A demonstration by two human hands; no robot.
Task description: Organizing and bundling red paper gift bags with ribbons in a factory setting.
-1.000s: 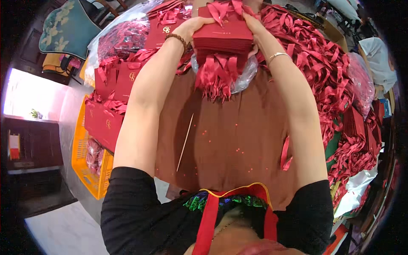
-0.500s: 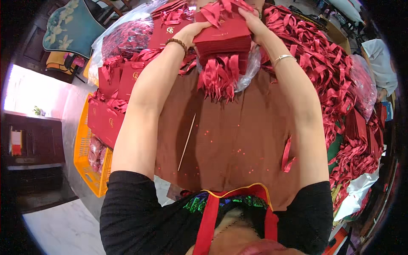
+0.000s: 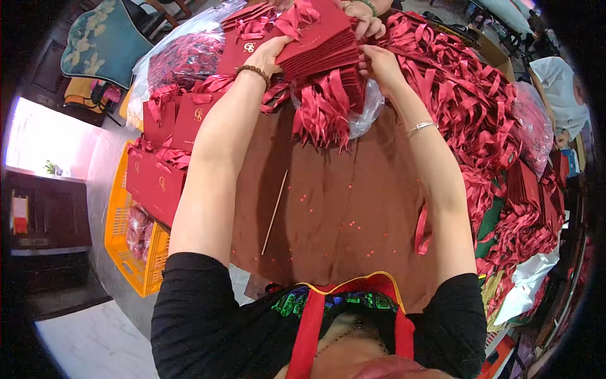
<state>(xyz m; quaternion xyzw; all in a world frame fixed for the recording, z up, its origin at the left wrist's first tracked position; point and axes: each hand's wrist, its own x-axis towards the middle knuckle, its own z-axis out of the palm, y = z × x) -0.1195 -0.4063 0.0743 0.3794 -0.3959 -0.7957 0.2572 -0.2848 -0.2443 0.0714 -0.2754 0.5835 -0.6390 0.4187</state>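
At the far edge of the table, a stack of dark red paper gift bags (image 3: 325, 38) with red ribbon handles is tilted, its layered edges fanned out. My left hand (image 3: 274, 53) grips its left side, thumb on top and the other fingers hidden beneath. Close by the stack's right edge is my right hand (image 3: 381, 64), fingers apart and slightly curled; whether the fingertips touch the bags I cannot tell. Another person's hand (image 3: 369, 24) with a green bracelet reaches in from the far side beside the stack. Beneath hang bunched red ribbons (image 3: 323, 110) over clear plastic (image 3: 366, 120).
A thin wooden stick (image 3: 274, 211), red specks and a loose ribbon (image 3: 421, 232) lie on the brown cloth (image 3: 334, 189). Red bags (image 3: 154, 183) pile up at left above a yellow crate (image 3: 123, 252). A large heap of ribbon-handled bags (image 3: 461, 95) fills the right side.
The stack has tilted and shifted slightly, its edges now fanned. My right hand has come off its top right side and moved lower. Another person's hand now shows beside it.
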